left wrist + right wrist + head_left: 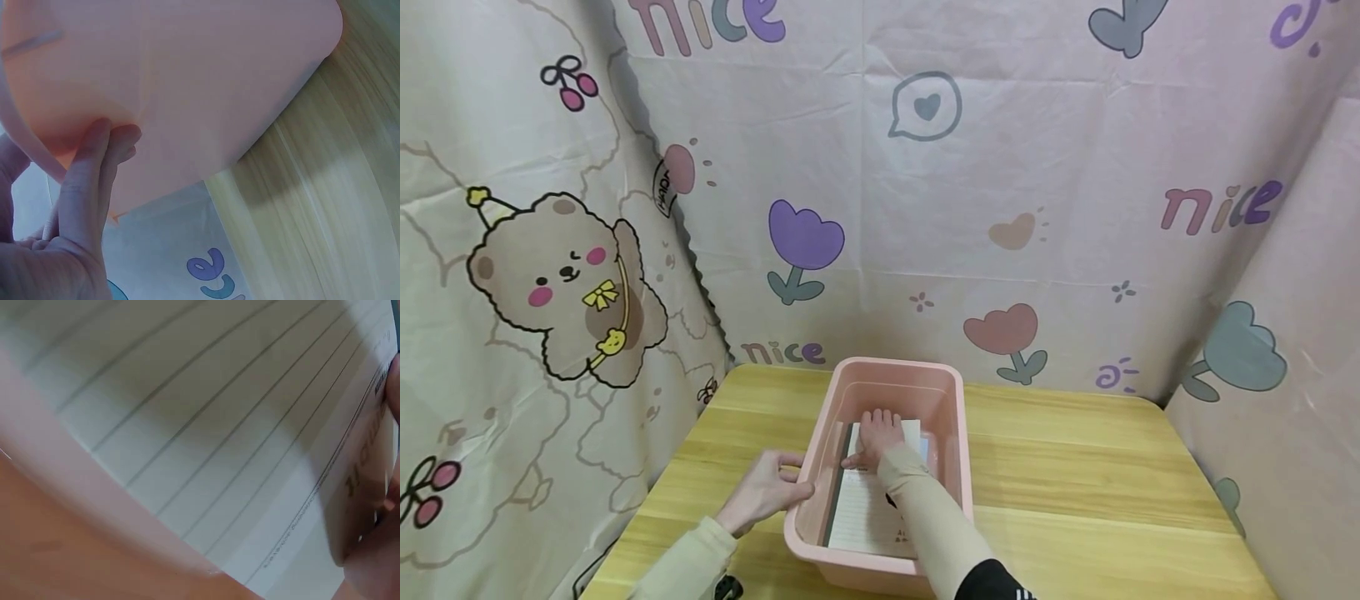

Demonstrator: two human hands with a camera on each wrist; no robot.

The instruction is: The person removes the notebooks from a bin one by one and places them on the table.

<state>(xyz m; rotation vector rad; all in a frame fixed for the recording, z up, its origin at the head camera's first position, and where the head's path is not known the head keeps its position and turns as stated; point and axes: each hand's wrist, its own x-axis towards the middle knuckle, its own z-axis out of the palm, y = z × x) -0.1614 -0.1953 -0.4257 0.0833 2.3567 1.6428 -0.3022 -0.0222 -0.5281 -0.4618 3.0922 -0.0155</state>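
Note:
A pink plastic bin (958,433) stands on the wooden table. My left hand (767,490) grips its left rim. In the left wrist view, the fingers of that left hand (78,206) press on the bin's outer wall (219,81), and the thumb is at the rim. Inside the bin lies a lined notebook (861,517) with a dark left edge. My right hand (880,437) reaches in and holds it near its far end. Lined paper (206,419) fills much of the right wrist view, where the right hand (375,550) shows only partly at the right edge.
Something light blue (923,447) shows beside the notebook, inside the bin. The wooden table (1075,483) extends to both sides. Printed cloth (865,183) hangs behind the table and along both sides. A dark cable (591,571) lies at the lower left.

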